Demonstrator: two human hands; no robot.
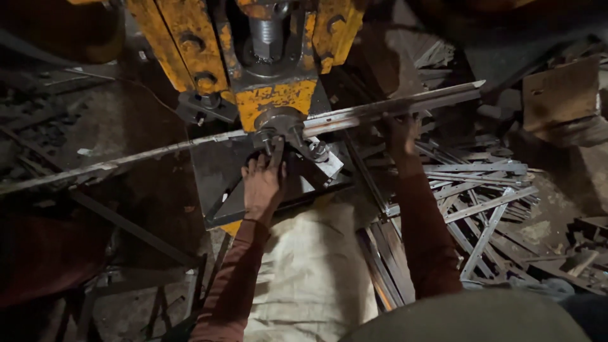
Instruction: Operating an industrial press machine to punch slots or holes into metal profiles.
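A long metal angle bar (392, 104) lies across a yellow press machine (275, 95), running from the far left to the upper right. My right hand (400, 132) grips the bar from below, to the right of the press head. My left hand (261, 180) rests on the dark steel base plate (218, 171), fingers touching the bar and the die (285, 136) under the round punch. The bar's left part (114, 166) stretches over the dark floor.
A heap of cut metal strips (481, 190) lies at the right. A pale sack cloth (310, 266) covers my lap area. More bars (380, 266) lean beside it. A brown block (560, 95) sits at upper right. Dark scrap lies at left.
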